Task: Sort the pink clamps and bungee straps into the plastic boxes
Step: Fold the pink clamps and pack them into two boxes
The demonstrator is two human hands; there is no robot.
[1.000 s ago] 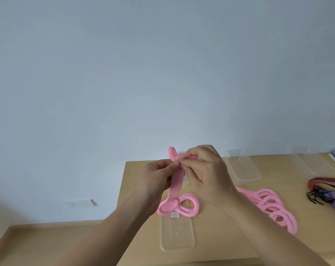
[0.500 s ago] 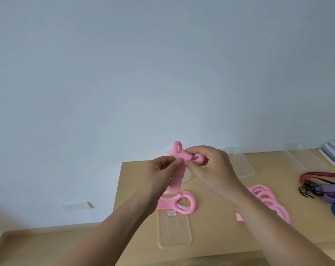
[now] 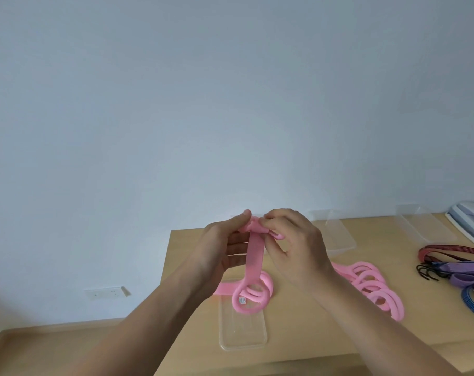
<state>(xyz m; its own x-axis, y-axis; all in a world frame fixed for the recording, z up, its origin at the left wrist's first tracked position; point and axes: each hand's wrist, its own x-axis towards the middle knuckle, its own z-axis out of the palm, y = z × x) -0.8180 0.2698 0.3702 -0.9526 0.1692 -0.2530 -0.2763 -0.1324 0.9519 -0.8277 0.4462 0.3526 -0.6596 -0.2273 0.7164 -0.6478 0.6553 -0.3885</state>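
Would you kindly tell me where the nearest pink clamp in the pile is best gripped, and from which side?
Probably by its ring end, coming from above on the near side: the loop lies flat at the pile's exposed near edge, while its strap end is lost among the other clamps.

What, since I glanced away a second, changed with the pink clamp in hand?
The right hand has folded the pink clamp's upper end over and down rightward. The left hand still pinches it too; its lower loop still hangs over the clear box.
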